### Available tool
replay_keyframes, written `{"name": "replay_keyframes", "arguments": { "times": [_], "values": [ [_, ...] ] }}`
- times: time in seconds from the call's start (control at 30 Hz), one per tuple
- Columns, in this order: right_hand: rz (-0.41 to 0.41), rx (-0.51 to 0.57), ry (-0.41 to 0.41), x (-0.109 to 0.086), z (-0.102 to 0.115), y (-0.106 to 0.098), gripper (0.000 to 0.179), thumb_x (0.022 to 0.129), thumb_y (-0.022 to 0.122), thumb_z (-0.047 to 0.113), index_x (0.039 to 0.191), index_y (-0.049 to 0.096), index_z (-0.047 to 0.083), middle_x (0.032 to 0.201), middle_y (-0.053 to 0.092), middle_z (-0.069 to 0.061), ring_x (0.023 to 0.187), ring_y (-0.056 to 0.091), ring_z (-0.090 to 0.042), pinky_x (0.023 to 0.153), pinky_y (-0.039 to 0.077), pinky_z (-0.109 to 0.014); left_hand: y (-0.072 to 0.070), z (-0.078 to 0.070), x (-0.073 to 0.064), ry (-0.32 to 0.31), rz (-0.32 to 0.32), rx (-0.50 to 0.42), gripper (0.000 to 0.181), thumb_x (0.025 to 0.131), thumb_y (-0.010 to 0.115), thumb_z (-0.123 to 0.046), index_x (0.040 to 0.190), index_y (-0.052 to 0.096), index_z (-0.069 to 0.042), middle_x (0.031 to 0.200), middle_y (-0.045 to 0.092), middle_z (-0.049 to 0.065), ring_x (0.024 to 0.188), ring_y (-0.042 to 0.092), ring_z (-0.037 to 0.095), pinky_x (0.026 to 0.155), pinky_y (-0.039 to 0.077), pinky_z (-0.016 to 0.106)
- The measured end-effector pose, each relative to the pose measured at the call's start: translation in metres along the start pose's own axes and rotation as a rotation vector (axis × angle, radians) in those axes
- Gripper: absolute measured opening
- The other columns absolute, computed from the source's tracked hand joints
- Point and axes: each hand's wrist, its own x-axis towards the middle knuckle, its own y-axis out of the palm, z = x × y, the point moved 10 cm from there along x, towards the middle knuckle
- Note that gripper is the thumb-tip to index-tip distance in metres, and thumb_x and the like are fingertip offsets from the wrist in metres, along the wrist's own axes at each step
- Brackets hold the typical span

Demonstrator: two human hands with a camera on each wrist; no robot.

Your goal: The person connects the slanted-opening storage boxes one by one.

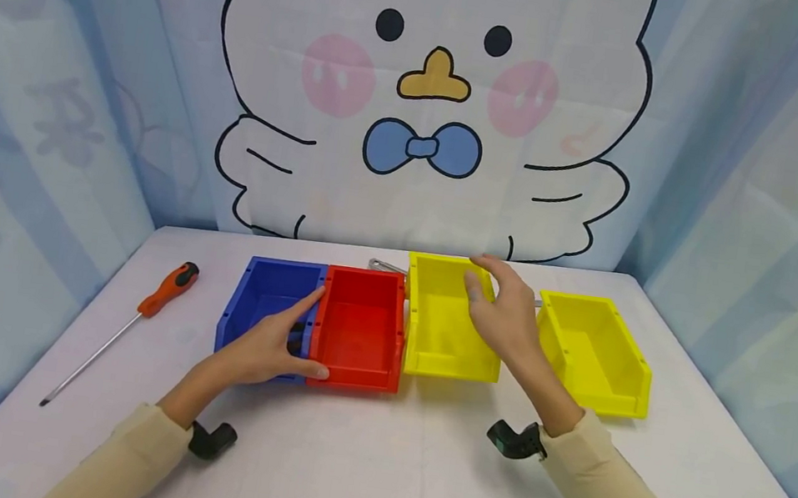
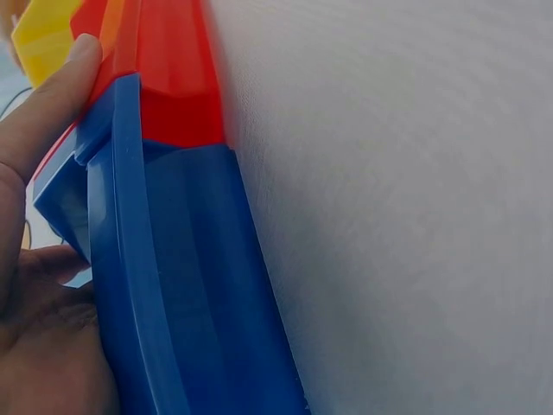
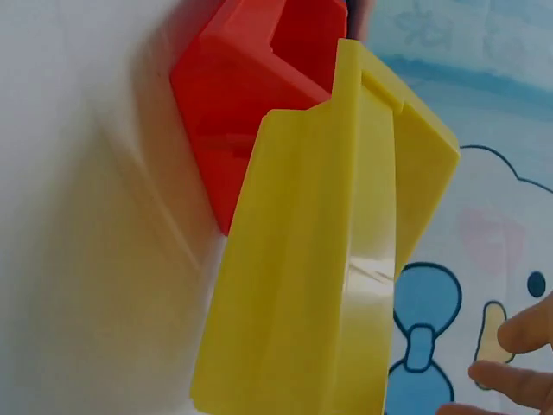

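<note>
A blue bin (image 1: 271,287) and a red bin (image 1: 362,328) stand side by side. My left hand (image 1: 265,349) spans them, its thumb on the red bin's front edge and its index finger reaching the wall between them. Its other fingers are partly hidden in the blue bin. Right of the red bin is a yellow bin (image 1: 444,331), its front edge set farther back. Over that bin's back right part hovers my right hand (image 1: 507,314), fingers extended. The right wrist view shows fingertips (image 3: 510,380) apart from the yellow bin (image 3: 294,277).
A second yellow bin (image 1: 597,351) stands to the right. An orange-handled screwdriver (image 1: 166,290) lies at the left. Behind the red bin, the metal end of a tool (image 1: 385,266) sticks out. A cartoon-printed curtain (image 1: 412,209) borders the white table (image 1: 371,464).
</note>
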Motion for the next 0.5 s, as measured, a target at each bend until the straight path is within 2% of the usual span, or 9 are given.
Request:
{"name": "replay_keyframes", "arguments": {
  "times": [0.1,0.23,0.37,0.5],
  "values": [
    [0.033,0.026,-0.045,-0.001,0.013,0.008,0.041,0.111,0.054,0.024,0.148,0.060,0.006,0.158,0.056,-0.016,0.153,0.047,-0.037,0.128,0.038,-0.058,0.000,0.000,0.000,-0.002,0.005,-0.008,0.123,0.082,0.090,-0.047,0.172,0.009,-0.027,0.176,0.026,0.020,0.158,0.032,0.051,0.113,0.050,0.066],
    [0.128,0.084,-0.060,-0.002,0.023,0.026,0.042,0.111,0.055,0.023,0.150,0.058,0.007,0.155,0.059,-0.014,0.145,0.057,-0.037,0.116,0.053,-0.054,0.000,-0.001,0.000,-0.002,0.005,-0.015,0.122,0.082,0.090,-0.046,0.172,0.009,-0.027,0.176,0.026,0.020,0.158,0.032,0.051,0.112,0.050,0.066],
    [0.264,0.159,0.007,-0.003,0.022,0.049,0.047,0.111,0.055,0.023,0.156,0.052,0.012,0.159,0.055,-0.015,0.137,0.065,-0.038,0.098,0.064,-0.049,-0.001,-0.002,0.000,0.001,0.000,-0.016,0.122,0.083,0.090,-0.044,0.172,0.010,-0.026,0.176,0.026,0.020,0.158,0.032,0.051,0.113,0.050,0.067],
    [0.351,0.188,0.091,-0.002,0.015,0.068,0.051,0.112,0.054,0.024,0.161,0.046,0.017,0.162,0.052,-0.016,0.136,0.064,-0.039,0.092,0.066,-0.044,-0.001,0.000,0.000,0.000,0.001,-0.015,0.122,0.082,0.090,-0.045,0.172,0.009,-0.027,0.176,0.025,0.020,0.158,0.032,0.051,0.112,0.050,0.067]
  ]
}}
